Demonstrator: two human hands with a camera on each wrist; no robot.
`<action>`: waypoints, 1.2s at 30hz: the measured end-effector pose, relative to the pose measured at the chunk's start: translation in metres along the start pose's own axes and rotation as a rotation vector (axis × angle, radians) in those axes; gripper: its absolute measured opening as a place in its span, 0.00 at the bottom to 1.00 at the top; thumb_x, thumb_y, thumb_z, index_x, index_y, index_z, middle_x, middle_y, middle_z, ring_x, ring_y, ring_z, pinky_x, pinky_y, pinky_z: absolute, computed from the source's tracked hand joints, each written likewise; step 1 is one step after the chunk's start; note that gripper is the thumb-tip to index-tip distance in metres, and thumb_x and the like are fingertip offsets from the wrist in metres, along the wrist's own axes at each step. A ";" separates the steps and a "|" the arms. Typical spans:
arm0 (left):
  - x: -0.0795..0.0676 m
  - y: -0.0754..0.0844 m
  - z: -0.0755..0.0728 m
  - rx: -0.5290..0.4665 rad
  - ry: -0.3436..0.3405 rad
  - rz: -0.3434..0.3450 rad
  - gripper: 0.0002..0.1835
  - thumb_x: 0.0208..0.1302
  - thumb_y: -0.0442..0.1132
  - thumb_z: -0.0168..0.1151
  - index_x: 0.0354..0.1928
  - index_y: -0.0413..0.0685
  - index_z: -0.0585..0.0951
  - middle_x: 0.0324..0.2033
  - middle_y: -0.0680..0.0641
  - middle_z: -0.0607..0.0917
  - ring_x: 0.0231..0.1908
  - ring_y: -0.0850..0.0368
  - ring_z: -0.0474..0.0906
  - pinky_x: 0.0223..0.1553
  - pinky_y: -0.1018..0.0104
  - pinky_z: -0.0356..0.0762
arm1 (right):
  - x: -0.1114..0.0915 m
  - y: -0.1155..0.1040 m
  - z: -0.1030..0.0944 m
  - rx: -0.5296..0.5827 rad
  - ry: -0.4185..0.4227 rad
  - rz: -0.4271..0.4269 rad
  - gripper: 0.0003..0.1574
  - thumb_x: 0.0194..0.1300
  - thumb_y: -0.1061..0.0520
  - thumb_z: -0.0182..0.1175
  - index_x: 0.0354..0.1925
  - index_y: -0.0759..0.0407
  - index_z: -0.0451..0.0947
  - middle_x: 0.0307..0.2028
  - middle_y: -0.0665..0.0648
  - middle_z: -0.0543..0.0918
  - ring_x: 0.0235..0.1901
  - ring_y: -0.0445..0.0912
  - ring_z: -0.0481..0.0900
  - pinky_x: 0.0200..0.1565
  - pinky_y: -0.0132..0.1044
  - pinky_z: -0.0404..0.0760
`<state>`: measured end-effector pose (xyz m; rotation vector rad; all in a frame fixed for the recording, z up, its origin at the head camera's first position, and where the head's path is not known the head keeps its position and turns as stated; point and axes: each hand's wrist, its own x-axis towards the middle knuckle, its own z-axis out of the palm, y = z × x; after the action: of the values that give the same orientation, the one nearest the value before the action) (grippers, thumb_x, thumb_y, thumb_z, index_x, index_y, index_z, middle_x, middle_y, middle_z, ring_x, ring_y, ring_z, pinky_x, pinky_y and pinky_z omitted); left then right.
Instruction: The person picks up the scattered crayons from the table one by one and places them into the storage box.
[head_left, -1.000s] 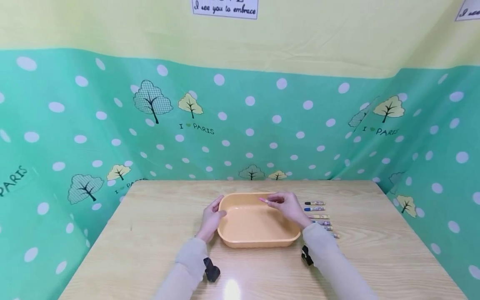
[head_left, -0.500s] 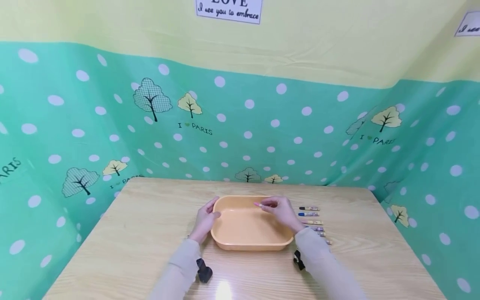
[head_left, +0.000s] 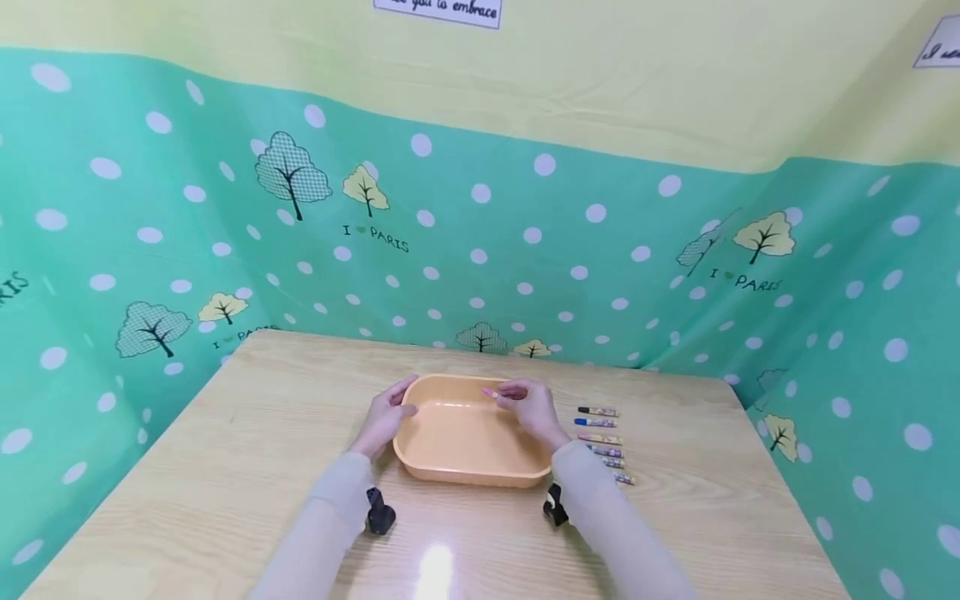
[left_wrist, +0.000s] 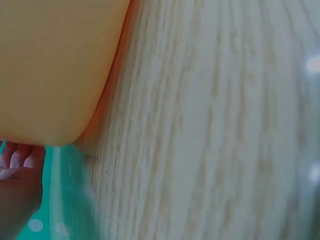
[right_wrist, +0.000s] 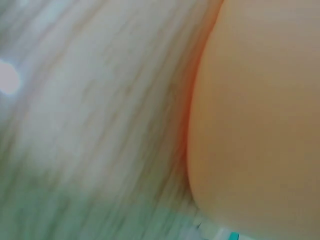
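Worktop [head_left: 247, 467]: pale wood, streaked grain, filling the lower half of the head view; bright glare patch at bottom centre. Grain sharper in left wrist view, blurred in right. Directly on it: shallow orange tray [head_left: 472, 442], rounded corners, lower centre of frame. Right of tray, six slim crayons in a column, lying roughly crosswise: dark-tipped crayon [head_left: 598, 412] topmost, blue-tipped crayon [head_left: 596, 423] just below. Lowest ones partly hidden at left ends.
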<state>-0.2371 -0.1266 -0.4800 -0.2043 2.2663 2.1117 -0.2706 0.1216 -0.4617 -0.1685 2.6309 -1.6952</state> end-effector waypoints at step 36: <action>0.008 0.002 0.002 -0.047 0.012 0.027 0.34 0.51 0.21 0.51 0.64 0.43 0.66 0.61 0.36 0.69 0.61 0.43 0.67 0.61 0.56 0.68 | 0.003 0.001 0.015 -0.184 -0.116 0.033 0.12 0.51 0.66 0.64 0.38 0.59 0.81 0.33 0.53 0.83 0.35 0.43 0.79 0.41 0.34 0.82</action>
<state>-0.2451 -0.1247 -0.4786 -0.1895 2.2398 2.1848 -0.2728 0.1080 -0.4686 -0.2162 2.6833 -1.3877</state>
